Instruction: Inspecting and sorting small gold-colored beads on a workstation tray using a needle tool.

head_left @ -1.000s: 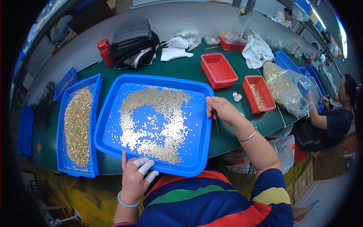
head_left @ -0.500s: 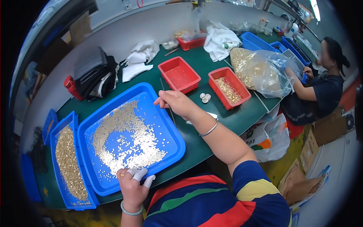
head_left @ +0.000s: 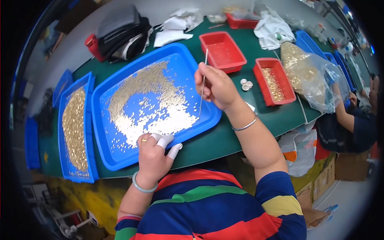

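Note:
A large blue tray [head_left: 105, 149] lies before me, with many small pale shiny pieces [head_left: 140, 80] spread over its bottom. My left hand [head_left: 154, 154] grips its near rim, fingers inside and thumb outside; white covers sit on several fingertips. Over the tray's right side, my right hand [head_left: 216, 86] pinches a thin metal rod [head_left: 202, 94]. The rod's lower end points down at the right edge of the pieces; whether it touches any, I cannot tell. Left of the tray stands a narrower blue tray [head_left: 90, 86] heaped with gold-coloured pieces [head_left: 75, 130].
Beyond my right hand are a red bin [head_left: 224, 50] with few bits inside, another red bin [head_left: 286, 97] holding gold pieces, and small round white items [head_left: 246, 84]. Farther right, a plastic bag [head_left: 320, 84] of gold pieces lies near a co-worker's arm [head_left: 345, 116]. Folded dark cloth [head_left: 124, 34] sits at the back.
The view has shifted, so the table sits higher. My right hand has turned, and the rod now slants the other way with its lower end over the tray. My left hand stays on the rim.

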Tool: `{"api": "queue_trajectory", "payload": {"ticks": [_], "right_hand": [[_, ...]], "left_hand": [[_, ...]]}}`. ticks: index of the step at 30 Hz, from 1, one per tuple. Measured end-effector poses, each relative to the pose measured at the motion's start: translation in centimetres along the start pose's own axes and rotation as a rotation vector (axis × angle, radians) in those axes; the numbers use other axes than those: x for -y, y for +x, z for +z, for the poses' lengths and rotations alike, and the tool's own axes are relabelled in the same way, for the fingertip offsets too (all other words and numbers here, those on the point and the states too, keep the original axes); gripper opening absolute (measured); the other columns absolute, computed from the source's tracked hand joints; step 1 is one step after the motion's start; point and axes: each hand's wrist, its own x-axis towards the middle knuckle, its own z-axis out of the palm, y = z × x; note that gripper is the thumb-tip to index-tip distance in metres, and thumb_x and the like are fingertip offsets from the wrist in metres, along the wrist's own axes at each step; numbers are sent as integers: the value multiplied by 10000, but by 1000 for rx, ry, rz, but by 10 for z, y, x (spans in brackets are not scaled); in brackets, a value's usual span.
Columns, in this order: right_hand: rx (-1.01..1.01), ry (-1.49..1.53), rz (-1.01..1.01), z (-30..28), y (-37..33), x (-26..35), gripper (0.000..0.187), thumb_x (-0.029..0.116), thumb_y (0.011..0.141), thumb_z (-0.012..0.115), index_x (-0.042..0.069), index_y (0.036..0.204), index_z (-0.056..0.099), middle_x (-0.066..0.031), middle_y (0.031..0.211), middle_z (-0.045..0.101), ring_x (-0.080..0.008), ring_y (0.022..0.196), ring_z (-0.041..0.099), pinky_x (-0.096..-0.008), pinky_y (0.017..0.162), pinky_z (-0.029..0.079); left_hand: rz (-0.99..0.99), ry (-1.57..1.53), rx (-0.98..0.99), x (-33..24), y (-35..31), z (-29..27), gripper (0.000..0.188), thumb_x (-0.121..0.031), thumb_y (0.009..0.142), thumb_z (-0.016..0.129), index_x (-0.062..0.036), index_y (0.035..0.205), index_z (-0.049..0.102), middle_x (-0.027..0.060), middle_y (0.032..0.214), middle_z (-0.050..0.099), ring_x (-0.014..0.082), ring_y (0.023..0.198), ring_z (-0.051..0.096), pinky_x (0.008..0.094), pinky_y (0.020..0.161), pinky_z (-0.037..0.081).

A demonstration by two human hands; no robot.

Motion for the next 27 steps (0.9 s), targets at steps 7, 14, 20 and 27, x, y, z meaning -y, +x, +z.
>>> {"api": "queue_trajectory", "payload": {"ticks": [7,14,20,27], "right_hand": [[-43,-32,72,20,10,-25,377,350,973,384,78,729,478,-6,494,393,-100,455,380,-227,415,315],[-88,-33,99,26,16,-31,381,342,978,366,84,717,469,-4,488,388,-95,449,367,-222,413,305],[-73,-72,71,35,15,-22,384,344,980,361,87,714,465,-2,487,389,-91,446,367,-217,412,305],[-78,-42,115,35,1,-30,386,348,979,363,89,710,462,-4,489,400,-88,444,373,-208,408,304]], "left_hand": [[58,-53,-36,30,-29,-17,279,-178,659,752,-61,895,661,55,860,598,243,805,537,360,789,389],[-115,40,-140,79,-67,-56,266,-137,696,715,-52,938,642,83,940,600,256,855,530,370,791,414],[-199,138,-219,103,-79,-73,174,-63,785,622,-21,954,626,118,959,598,274,901,540,355,812,428],[-290,118,-175,99,-101,-66,116,-49,780,627,-20,892,639,106,867,613,249,819,554,333,750,439]]}}
